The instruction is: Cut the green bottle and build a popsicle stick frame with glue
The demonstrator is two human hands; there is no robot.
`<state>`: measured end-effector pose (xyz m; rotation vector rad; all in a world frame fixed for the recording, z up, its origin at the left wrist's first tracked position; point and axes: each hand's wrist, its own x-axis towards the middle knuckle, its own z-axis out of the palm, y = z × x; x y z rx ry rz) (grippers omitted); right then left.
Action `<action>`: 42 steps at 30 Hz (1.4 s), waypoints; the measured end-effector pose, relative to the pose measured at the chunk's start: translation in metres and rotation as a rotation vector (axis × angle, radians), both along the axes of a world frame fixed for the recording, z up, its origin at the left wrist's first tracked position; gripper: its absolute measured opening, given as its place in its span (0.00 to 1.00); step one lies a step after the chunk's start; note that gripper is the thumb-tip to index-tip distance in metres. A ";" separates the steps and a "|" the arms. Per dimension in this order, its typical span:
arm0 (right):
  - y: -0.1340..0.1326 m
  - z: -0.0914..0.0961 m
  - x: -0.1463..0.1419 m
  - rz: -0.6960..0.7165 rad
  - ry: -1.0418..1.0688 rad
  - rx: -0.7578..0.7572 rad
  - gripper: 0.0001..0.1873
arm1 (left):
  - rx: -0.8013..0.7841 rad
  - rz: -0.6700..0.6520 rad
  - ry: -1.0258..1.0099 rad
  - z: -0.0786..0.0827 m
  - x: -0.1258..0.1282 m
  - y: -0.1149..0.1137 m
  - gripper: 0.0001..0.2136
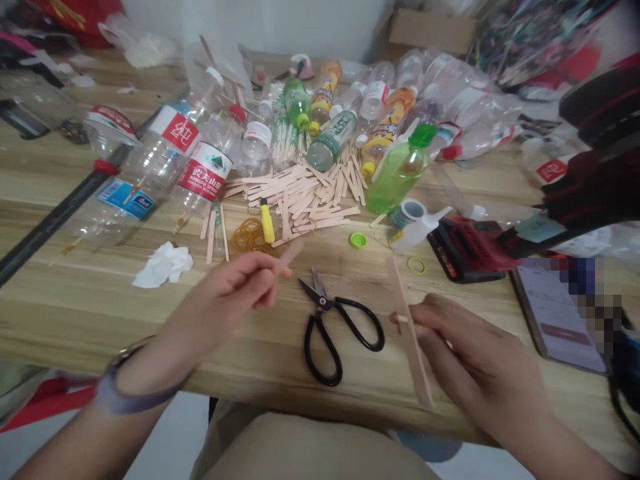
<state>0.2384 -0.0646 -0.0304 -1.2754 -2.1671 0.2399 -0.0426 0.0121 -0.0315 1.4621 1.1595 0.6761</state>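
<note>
My left hand (237, 293) is closed in a pinch on a wooden craft stick (291, 257), whose tip points up and right. On the right, my right hand (480, 360) grips another wooden craft stick (414, 347) near its middle. Something small and pale crosses that stick at the fingertips; I cannot make out what it is. Between the hands lie black-handled scissors (323, 303), blades parted, on the wooden table (260, 360). Beyond them spreads a pile of loose craft sticks (305, 193).
Rubber bands (249, 235), a yellow-handled tool (267, 223), a green cap (358, 240) and a glue bottle (417, 229) lie past the scissors. Plastic bottles crowd the back, including a green bottle (397, 175). At right are a red power tool (470, 243) and a phone (560, 317); crumpled tissue (163, 265) sits left.
</note>
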 end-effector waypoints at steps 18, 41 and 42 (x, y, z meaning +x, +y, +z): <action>0.010 -0.020 -0.016 0.039 0.079 -0.078 0.08 | -0.138 -0.220 -0.001 -0.013 0.048 -0.010 0.09; 0.009 -0.009 -0.026 0.094 0.218 -0.160 0.10 | -0.481 -0.292 -0.422 -0.007 0.054 -0.027 0.16; 0.009 -0.010 -0.026 0.109 0.222 -0.156 0.10 | -0.527 -0.288 -0.504 -0.007 0.056 -0.029 0.16</action>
